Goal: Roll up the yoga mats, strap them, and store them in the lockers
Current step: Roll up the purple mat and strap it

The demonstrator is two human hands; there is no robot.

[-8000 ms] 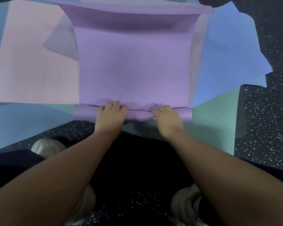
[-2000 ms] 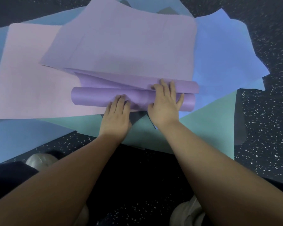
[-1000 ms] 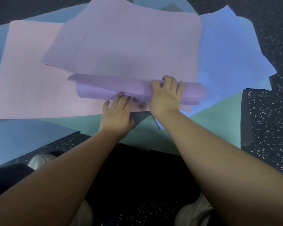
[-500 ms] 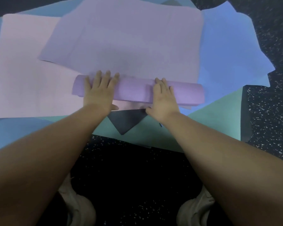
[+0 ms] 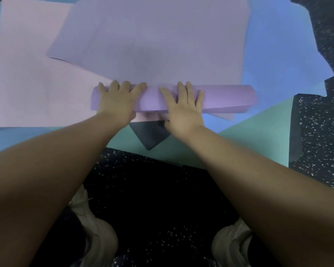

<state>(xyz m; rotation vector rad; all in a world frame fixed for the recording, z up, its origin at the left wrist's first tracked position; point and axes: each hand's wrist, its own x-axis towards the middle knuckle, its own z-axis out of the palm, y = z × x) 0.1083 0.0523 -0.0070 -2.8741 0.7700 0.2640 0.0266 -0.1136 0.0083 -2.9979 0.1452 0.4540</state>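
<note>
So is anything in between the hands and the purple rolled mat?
No. Both the left hand and the right hand lie flat right on the purple roll, fingers spread across its top. Nothing sits between them and it. No lockers are in view, so that path cannot be judged.

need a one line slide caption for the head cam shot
Both hands, left and right, press flat on a rolled purple yoga mat atop overlapping unrolled mats on speckled floor.
</note>
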